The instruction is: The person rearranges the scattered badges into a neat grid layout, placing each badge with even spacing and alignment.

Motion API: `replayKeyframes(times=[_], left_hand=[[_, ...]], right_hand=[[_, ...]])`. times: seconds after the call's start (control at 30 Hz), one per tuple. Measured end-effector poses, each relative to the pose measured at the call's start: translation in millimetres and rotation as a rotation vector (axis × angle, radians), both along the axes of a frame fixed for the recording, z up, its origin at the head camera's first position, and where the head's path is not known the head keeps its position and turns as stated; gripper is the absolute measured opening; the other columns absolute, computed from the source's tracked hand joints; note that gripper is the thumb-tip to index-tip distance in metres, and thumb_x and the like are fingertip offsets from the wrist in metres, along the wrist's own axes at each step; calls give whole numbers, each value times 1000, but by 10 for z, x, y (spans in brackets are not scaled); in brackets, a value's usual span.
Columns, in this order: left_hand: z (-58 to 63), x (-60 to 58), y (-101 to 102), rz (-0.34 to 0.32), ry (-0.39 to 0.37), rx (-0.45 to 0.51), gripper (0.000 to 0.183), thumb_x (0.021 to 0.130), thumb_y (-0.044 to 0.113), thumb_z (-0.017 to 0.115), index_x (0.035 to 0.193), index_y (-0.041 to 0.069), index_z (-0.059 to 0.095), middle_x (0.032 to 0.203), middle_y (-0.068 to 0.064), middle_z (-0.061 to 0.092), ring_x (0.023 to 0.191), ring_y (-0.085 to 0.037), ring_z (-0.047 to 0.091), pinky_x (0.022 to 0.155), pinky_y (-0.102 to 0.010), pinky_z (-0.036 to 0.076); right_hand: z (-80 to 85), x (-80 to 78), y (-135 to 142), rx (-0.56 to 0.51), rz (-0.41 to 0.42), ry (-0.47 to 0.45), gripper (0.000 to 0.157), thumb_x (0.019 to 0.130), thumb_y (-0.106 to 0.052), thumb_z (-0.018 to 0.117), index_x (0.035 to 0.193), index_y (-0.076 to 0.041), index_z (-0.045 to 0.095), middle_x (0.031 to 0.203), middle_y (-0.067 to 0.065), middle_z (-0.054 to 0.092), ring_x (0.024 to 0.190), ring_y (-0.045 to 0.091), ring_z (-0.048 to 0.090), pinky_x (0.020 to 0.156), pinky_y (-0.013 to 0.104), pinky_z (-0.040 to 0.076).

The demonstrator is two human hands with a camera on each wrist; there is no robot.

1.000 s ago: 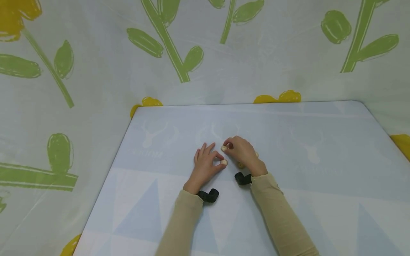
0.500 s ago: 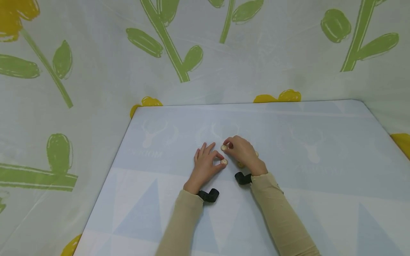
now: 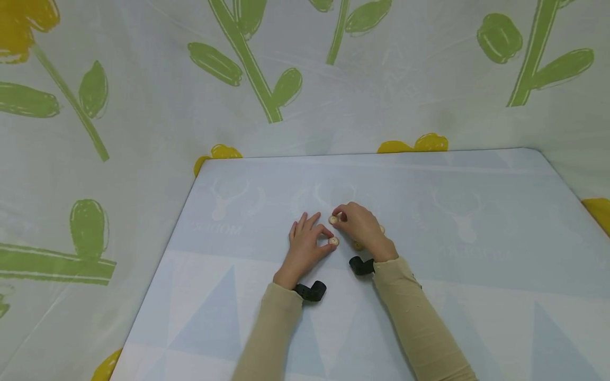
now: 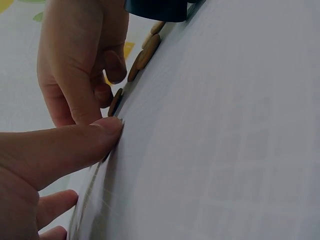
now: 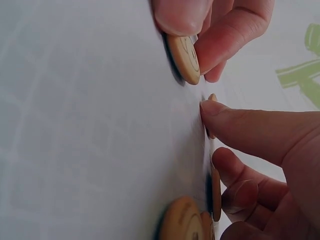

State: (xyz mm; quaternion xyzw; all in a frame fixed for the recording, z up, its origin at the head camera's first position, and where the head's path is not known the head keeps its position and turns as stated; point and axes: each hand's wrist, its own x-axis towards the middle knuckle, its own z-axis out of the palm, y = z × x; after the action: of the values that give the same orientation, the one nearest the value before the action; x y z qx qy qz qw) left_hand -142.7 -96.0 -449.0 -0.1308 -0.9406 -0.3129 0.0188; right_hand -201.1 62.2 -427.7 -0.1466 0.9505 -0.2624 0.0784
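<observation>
While pinching round tan wooden discs in near-left grip and far-right grip, may lose one by over-squeezing.

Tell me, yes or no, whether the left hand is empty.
No, the left hand pinches a small round disc between its fingers.

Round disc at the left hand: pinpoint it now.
In the head view, the round disc is below and right of centre, between the thumb and forefinger of the left hand, just below another disc at the right hand.
</observation>
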Motion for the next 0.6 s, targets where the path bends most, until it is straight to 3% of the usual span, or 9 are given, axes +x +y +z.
replayKeyframes(times=[0.6], left_hand=[[-1,1,16,7,2,-35,19,77,39,67,85,23,60,141,-8,32,133,-32,11,102,-53,6]], right_hand=[[38,17,21,25,4,-20,32,81,-30,65,109,-15,62,87,4,53,74,19,49,65,33,41]])
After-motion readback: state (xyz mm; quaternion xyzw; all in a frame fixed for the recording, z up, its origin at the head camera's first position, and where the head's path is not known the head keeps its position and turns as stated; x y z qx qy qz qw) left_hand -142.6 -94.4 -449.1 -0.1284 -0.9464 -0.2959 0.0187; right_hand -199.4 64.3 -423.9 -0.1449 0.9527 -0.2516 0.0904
